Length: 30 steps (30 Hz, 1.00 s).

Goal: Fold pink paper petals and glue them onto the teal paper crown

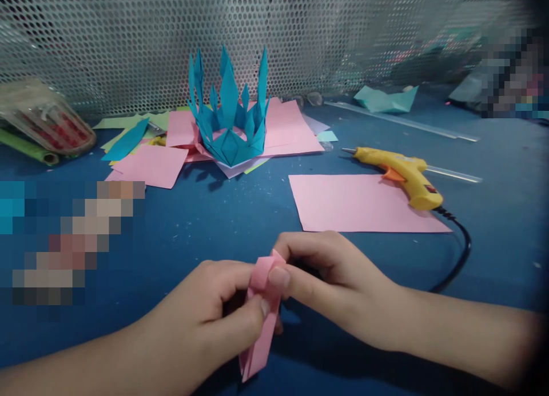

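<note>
Between both hands is a narrow folded strip of pink paper (259, 344), held above the blue table with its upper end bent over. My left hand (223, 310) pinches it around the middle, thumb lying on the front face. Higher up, my right hand (330, 282) grips the folded top corner between thumb and index finger. The fingers behind the paper are mostly hidden. Just beyond my right hand lies a flat pink sheet (343, 204). A yellow glue gun (398, 167) with an orange trigger rests partly on that sheet, its nozzle pointing left.
A spiky blue paper crown (231, 147) stands on pink sheets (291, 130) at the back. Clear glue sticks (407, 122) and a pale teal folded paper (386, 100) lie right. A plastic container (55, 119) stands left. Perforated metal mesh (300, 36) borders the table. The gun's black cord (465, 253) curves right.
</note>
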{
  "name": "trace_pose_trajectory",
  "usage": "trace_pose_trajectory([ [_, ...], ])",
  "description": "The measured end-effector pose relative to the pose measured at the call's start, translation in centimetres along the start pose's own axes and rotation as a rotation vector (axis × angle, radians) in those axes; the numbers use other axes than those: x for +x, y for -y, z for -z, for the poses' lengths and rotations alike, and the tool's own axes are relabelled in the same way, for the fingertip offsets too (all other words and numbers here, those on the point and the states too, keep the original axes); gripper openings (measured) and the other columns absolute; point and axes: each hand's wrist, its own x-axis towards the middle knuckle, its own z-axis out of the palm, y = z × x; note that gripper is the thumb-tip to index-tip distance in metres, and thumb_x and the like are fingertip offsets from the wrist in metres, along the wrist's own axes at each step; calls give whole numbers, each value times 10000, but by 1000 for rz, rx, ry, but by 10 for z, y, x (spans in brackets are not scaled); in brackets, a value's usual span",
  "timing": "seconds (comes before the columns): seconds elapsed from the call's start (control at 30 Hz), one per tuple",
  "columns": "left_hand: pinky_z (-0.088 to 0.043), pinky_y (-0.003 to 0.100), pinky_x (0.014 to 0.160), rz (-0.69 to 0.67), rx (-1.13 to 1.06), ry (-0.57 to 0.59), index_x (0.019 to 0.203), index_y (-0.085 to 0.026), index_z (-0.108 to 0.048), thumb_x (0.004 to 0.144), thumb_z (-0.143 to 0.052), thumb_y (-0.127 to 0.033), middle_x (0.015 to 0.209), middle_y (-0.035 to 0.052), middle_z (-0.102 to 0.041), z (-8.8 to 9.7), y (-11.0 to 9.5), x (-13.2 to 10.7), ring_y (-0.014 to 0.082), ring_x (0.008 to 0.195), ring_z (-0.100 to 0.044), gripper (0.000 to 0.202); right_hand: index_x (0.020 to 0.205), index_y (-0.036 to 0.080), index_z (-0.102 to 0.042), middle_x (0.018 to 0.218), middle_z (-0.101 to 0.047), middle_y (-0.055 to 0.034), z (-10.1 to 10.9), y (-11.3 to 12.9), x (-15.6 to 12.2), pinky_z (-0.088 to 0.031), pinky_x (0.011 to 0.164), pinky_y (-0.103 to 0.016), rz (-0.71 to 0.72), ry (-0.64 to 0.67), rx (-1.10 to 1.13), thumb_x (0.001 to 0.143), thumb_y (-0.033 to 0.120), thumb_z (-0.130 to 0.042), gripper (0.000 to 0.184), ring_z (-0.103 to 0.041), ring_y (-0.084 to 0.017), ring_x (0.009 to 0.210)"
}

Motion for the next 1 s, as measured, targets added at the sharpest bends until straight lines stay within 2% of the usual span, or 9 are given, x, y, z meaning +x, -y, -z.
trace_pose_trajectory([
  [0.13,-467,230,605,67,-57,0,783,-209,-675,966,-452,-510,672,0,-654,1,0,-1,163,642,-584,417,718,181,-563,650,-685,11,0,-1,-1,-465,552,-178,46,-16,-33,954,423,-652,349,-611,-92,583],
  [0.2,-467,235,596,102,-122,24,787,-210,-707,952,-477,-476,696,11,-673,2,1,-1,170,653,-602,389,702,182,-556,617,-661,17,-1,-1,-2,-456,547,-173,86,-57,-88,971,426,-623,370,-579,-83,559],
  [0.33,-481,253,667,104,-151,62,794,-206,-760,919,-525,-377,763,24,-705,7,4,1,185,720,-629,316,683,182,-570,584,-603,22,-2,-1,-3,-409,491,-177,115,-152,-224,986,413,-564,381,-482,-76,510],
  [0.5,-470,263,671,121,-128,59,818,-200,-779,938,-508,-417,781,38,-710,12,1,4,199,749,-634,367,669,182,-558,584,-596,22,-2,-2,-6,-388,474,-167,105,-174,-279,972,328,-540,337,-468,-68,502],
  [0.67,-445,226,604,134,-180,71,795,-191,-773,957,-523,-495,743,33,-706,11,1,2,147,662,-604,425,635,185,-513,573,-574,21,-1,-5,-6,-365,458,-173,137,-235,-324,955,316,-556,348,-426,-70,501],
  [0.8,-450,177,471,127,-444,-7,997,-187,-677,912,-625,-503,783,38,-747,6,4,6,118,542,-650,331,619,194,-508,554,-528,35,1,-3,-3,-369,457,-182,191,-368,-336,950,303,-572,355,-420,-73,489],
  [0.9,-456,151,397,128,-509,-113,1158,-209,-618,805,-776,-414,714,-15,-712,4,5,10,114,489,-639,438,640,203,-527,561,-484,42,3,-4,1,-379,458,-188,184,-433,-321,960,310,-565,340,-411,-80,490],
  [0.93,-462,146,391,138,-491,-149,1148,-209,-634,773,-808,-361,688,-34,-688,4,4,10,107,486,-624,441,671,208,-529,583,-490,41,3,-6,3,-397,467,-190,169,-434,-305,960,326,-568,315,-434,-86,507],
  [1.0,-437,124,371,135,-441,-218,1011,-198,-691,750,-816,-301,612,-68,-615,5,4,10,76,454,-551,307,765,225,-492,694,-537,33,3,-10,4,-460,521,-204,182,-450,-294,923,316,-619,222,-508,-101,576],
])
